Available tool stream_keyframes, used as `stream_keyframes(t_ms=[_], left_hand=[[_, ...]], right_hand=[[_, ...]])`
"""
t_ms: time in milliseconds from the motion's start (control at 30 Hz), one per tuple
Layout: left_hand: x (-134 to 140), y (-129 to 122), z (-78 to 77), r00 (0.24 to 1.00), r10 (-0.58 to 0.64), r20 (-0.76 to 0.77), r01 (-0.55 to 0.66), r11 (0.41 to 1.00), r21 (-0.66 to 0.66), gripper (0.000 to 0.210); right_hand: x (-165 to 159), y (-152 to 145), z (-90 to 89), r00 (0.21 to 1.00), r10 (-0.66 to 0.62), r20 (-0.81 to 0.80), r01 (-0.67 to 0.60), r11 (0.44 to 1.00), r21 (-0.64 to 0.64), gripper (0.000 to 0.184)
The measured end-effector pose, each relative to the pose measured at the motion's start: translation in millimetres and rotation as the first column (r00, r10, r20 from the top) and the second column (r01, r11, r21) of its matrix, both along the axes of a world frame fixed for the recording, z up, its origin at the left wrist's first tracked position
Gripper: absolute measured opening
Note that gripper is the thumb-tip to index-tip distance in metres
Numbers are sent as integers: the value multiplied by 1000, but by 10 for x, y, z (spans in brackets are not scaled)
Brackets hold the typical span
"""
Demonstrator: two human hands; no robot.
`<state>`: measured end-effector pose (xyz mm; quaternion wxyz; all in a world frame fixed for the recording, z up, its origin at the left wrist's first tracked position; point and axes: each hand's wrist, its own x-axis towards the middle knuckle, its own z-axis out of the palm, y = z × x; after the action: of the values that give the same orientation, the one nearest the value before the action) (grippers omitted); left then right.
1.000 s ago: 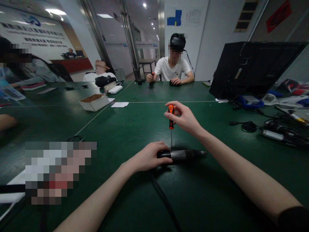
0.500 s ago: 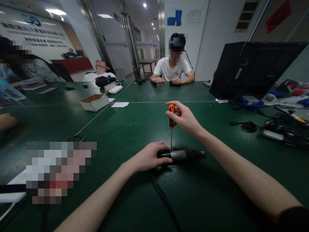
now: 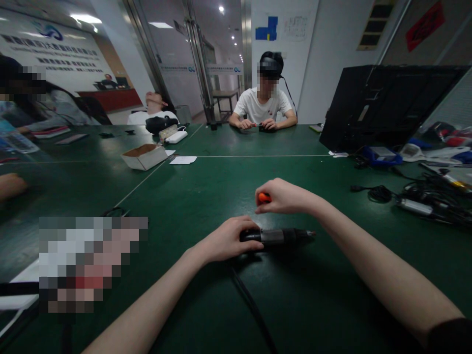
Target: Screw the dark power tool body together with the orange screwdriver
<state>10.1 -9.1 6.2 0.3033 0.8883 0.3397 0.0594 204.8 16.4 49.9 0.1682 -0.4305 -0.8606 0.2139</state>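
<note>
Left hand [image 3: 228, 240] wraps thumb and fingers around the dark left end of a cylindrical tool [image 3: 273, 237], which lies sideways on the green tabletop [image 3: 206, 196], tapered end to the right; the grip presumably keeps the round body from rolling. Just beyond, the right hand [image 3: 282, 195] curls about an orange-ended handle [image 3: 264, 197], the rest of it hidden, apparently kept close to a small stub [image 3: 261, 229] on the tool's far side. Black cable [image 3: 250, 300] trails below the left hand toward the near edge, seemingly slack. No brand can be read on the tool. Farther out, an open white box [image 3: 143, 157] and a paper slip [image 3: 183, 160] sit left, a coiled cord [image 3: 379, 193] right. Across the tabletop is a person in a white shirt [image 3: 262, 104]. Far left, a wall sign [image 3: 66, 51] shows a blue swirl over Chinese characters, its English line too blurred to read; far right, a red hanging [image 3: 426, 25] bears one character, probably 福.
</note>
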Motion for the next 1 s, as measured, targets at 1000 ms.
stream_keyframes(t_ms=[1000], left_hand=[[-16,15,-23,1000,-7,-5,7,1000,0,40]], right_hand=[[-26,20,-133,876,173,451,-61,966,-252,21]])
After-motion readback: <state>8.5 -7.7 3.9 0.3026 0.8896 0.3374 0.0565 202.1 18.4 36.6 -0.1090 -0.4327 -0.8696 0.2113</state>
